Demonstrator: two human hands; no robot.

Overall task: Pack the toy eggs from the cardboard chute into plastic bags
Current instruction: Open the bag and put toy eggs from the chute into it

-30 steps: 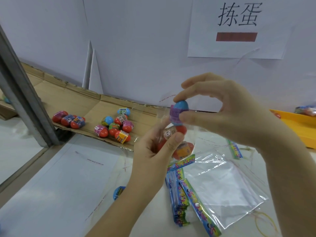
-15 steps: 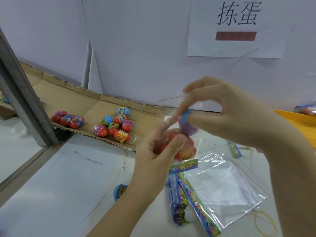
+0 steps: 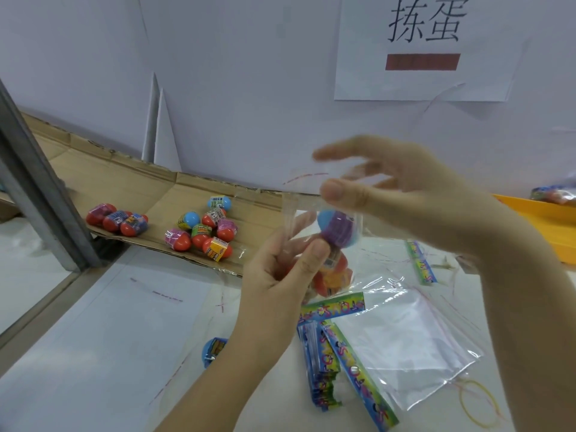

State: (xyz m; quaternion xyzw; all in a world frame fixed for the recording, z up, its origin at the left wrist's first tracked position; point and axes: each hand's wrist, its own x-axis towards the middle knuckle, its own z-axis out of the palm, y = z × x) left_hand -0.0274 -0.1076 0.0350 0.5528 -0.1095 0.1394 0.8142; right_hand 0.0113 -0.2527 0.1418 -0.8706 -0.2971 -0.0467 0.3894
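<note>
Left grip (image 3: 280, 275) pinches the clear bag (image 3: 343, 272); blue-purple egg (image 3: 338, 227) sits in its mouth, right grip (image 3: 420, 198) above, fingers spread loose.

Blue/purple egg (image 3: 338, 227); red eggs (image 3: 199, 227); yellow bin (image 3: 542, 213).

left hand (image 3: 274, 282): bare, short nails | right hand (image 3: 420, 198): bare | forearms: uncovered to frame edge
</note>
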